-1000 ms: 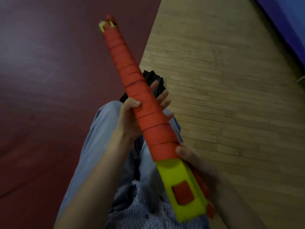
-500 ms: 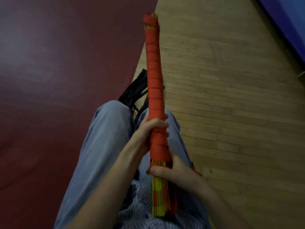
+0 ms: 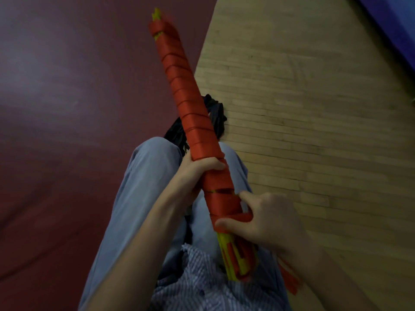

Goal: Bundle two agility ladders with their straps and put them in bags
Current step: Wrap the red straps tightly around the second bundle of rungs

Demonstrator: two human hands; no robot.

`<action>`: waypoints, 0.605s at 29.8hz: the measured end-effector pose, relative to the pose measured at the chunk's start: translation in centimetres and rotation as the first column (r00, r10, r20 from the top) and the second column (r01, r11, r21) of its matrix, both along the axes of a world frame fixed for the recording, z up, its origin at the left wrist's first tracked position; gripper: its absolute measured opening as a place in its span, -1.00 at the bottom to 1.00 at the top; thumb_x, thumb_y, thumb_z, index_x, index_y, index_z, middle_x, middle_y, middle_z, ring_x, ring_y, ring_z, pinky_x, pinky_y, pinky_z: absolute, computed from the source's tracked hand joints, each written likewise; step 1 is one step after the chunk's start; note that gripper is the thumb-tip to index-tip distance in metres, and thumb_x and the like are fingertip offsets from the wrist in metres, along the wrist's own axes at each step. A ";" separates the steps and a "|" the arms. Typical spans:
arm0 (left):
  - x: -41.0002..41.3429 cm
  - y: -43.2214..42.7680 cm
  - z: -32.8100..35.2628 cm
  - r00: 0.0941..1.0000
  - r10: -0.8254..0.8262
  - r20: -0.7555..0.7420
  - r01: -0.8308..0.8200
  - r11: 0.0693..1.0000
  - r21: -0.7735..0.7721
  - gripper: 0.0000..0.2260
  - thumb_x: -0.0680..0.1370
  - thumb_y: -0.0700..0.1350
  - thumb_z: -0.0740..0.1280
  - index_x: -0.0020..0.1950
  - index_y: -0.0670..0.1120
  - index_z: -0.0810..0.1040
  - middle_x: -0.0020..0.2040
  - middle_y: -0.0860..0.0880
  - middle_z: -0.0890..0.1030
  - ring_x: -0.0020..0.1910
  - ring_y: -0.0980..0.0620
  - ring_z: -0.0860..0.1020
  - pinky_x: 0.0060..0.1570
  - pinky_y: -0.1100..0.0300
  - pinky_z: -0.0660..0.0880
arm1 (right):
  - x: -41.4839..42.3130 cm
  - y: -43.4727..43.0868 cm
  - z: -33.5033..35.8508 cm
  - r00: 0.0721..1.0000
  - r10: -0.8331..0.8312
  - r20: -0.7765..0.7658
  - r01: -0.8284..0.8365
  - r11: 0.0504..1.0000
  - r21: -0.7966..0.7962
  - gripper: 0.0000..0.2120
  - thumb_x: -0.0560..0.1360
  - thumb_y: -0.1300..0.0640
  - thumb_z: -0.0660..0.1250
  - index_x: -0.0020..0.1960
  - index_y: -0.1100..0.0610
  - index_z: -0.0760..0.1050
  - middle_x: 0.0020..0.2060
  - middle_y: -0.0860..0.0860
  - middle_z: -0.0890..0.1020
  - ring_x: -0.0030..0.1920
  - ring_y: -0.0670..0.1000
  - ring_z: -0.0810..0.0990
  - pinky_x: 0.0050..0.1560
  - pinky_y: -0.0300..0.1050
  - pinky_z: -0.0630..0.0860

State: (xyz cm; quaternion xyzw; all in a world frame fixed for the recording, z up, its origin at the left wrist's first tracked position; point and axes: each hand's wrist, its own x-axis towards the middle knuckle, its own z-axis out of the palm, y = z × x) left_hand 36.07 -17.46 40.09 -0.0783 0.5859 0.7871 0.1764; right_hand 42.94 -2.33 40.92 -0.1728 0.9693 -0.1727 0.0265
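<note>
A long bundle of yellow ladder rungs wound in red strap (image 3: 186,95) slants from my lap up and away to the left. My left hand (image 3: 197,169) grips the bundle round its lower middle. My right hand (image 3: 265,218) holds the bundle's near end and pinches the red strap (image 3: 243,217) between thumb and fingers. Bare yellow rungs (image 3: 231,257) stick out below the wrapping, and loose red strap ends (image 3: 289,281) hang under my right wrist. A black bag (image 3: 215,113) lies on the floor beyond my knees, half hidden by the bundle.
I sit with my legs in blue jeans (image 3: 143,187) stretched out. A dark red mat (image 3: 67,131) covers the floor on the left, wooden flooring (image 3: 303,108) lies on the right, and a blue mat (image 3: 395,23) edges the far right corner.
The bundle has turned about its length and its far end swung right, then back left. My left hand slid down the bundle. My right hand came round to the strap at the near end.
</note>
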 end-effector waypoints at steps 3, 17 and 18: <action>0.0 -0.4 0.0 1.000 -0.007 -0.004 0.007 1.000 0.011 -0.77 0.42 -0.43 0.30 -0.07 -0.13 0.47 -0.21 -0.06 0.56 -0.30 0.10 0.59 -0.32 0.26 0.58 | -0.1 1.3 -1.1 0.960 0.160 -0.230 -0.175 0.984 -0.045 -0.48 0.38 -0.38 0.14 -0.53 0.00 0.32 -0.67 -0.13 0.32 -0.66 -0.15 0.28 -0.51 -0.37 0.00; -0.4 -1.6 -1.1 0.932 -0.360 -0.047 0.353 0.867 0.352 -0.42 0.18 -0.19 0.40 0.19 -0.03 0.43 0.01 -0.02 0.65 0.02 -0.03 0.63 -0.05 0.03 0.60 | -0.1 -1.3 -2.5 0.660 0.346 0.667 0.419 0.567 -0.709 -0.55 0.17 -0.10 0.42 0.04 -0.06 0.48 -0.21 -0.23 0.67 -0.13 -0.18 0.64 -0.15 -0.30 0.53; -0.7 -1.8 -0.8 0.925 -0.378 -0.022 0.372 0.895 0.246 -0.42 0.18 -0.16 0.44 0.19 -0.02 0.43 0.08 -0.04 0.63 0.08 -0.06 0.61 -0.01 0.04 0.59 | -0.1 -1.4 -2.6 0.701 0.294 0.650 0.418 0.570 -0.707 -0.57 0.19 -0.09 0.43 0.03 -0.05 0.48 -0.21 -0.21 0.67 -0.14 -0.16 0.65 -0.16 -0.27 0.54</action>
